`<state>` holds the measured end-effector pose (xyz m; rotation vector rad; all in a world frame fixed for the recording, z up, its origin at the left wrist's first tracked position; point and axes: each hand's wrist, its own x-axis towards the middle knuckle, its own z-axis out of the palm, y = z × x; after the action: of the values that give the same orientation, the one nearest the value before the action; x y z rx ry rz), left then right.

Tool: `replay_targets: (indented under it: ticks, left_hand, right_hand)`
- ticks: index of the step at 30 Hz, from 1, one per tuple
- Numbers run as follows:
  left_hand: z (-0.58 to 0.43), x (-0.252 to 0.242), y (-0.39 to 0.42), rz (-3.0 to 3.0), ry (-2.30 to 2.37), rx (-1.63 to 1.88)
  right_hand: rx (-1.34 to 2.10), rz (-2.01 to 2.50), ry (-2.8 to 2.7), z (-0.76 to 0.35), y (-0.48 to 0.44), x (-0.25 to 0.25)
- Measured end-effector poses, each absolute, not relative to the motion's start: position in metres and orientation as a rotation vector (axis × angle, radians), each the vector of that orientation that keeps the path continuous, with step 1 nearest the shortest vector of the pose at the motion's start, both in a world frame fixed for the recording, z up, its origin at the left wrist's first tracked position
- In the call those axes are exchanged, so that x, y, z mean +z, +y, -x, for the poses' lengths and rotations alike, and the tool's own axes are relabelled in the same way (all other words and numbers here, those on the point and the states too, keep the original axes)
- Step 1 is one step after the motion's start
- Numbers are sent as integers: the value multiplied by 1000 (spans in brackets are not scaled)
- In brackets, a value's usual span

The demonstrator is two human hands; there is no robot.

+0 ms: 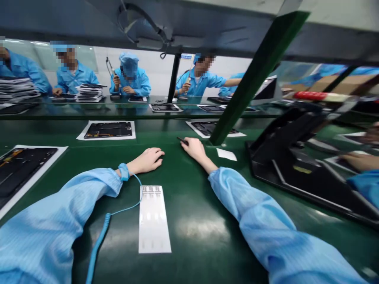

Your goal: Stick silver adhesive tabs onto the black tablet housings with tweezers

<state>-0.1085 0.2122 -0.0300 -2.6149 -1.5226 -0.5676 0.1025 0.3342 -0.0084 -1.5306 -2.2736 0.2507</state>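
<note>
My left hand (146, 161) rests curled on the green bench mat (189, 232), its fingers closed over a small dark item (160, 157). My right hand (194, 149) pinches a slim black tool (182, 140) whose tip points up and left. A blue wrist strap (124, 171) circles my left wrist, and its coiled cord (100, 244) runs toward the near edge. Between my forearms lies a white label strip (154, 219). A black device panel (108, 130) on white paper sits beyond my left hand.
A second panel (213, 128) and a white paper slip (226, 154) lie near my right hand. A black angled fixture (296, 165) stands right, beside a co-worker's hand (358, 161). A green diagonal strut (257, 77) rises ahead. Blue-clad co-workers sit beyond a glossy shelf (118, 108).
</note>
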Motion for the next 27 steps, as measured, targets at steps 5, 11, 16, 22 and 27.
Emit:
replay_targets:
  ticks: [5,11,16,22,27]
  left_hand:
    - [105,-28,213,2606,-1590,-523]
    - [103,-27,213,2590,-1627,-529]
    - [101,-26,212,2567,-1628,-511]
    - [100,-25,212,2570,-1645,-484]
    - [100,-25,212,2592,-1650,-475]
  right_hand:
    - [76,1651,-2257,-98,371,-14]
    - [-53,1800,-2212,-99,400,-18]
    - [-105,1903,-2132,-101,413,-16]
    - [-125,1965,-2096,-104,426,-16]
    - [-190,2006,-2100,-104,435,-17]
